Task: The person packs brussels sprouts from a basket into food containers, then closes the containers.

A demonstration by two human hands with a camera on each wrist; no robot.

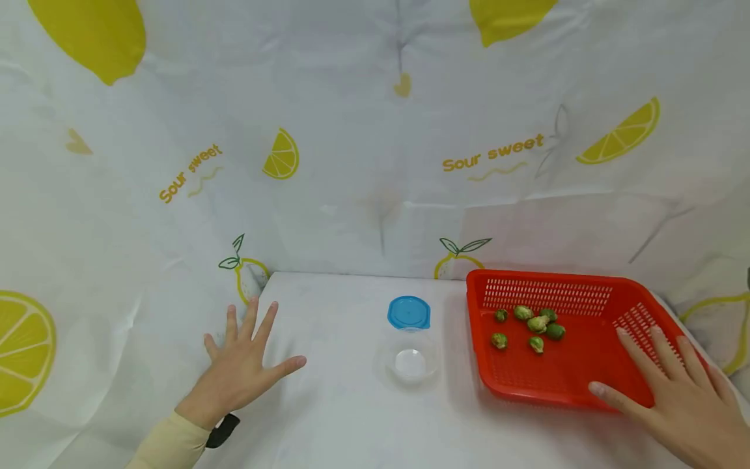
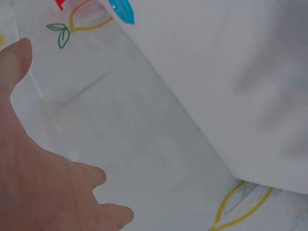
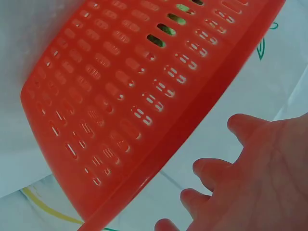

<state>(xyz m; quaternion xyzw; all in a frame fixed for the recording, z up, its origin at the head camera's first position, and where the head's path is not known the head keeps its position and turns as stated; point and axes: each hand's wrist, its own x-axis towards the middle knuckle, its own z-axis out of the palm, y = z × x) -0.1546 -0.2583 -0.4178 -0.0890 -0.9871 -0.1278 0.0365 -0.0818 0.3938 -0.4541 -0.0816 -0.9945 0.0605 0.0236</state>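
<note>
Spreading wide, both hands hold nothing: the left hand (image 1: 237,374) hangs by the table's left edge with its fingers fanned, and the right hand (image 1: 685,394) is just as splayed by the near right corner of the red basket (image 1: 527,392), where the right wrist view shows a gap between its fingertips and the basket's rim. The basket stands on the table (image 1: 334,404) toward its far right corner, close against the right edge, and carries a loose cluster of Brussels sprouts (image 1: 537,324), seven that I can make out, gathered toward the basket's far left corner. Left of the basket, around the middle of the table, sits a small clear bowl (image 1: 410,365), with a blue lid (image 1: 408,312) just beyond it toward the far edge. The likeliest trouble is the basket itself: with so little table to its right, a knock from the right hand could push it partly over that edge and tip it. The sprouts are roundish and lie loose, so a poor pinch would probably send one rolling. The bowl looks light and is nearly invisible against the white surface, so a careless sleeve or misjudged reach could slide or upset it.
</note>
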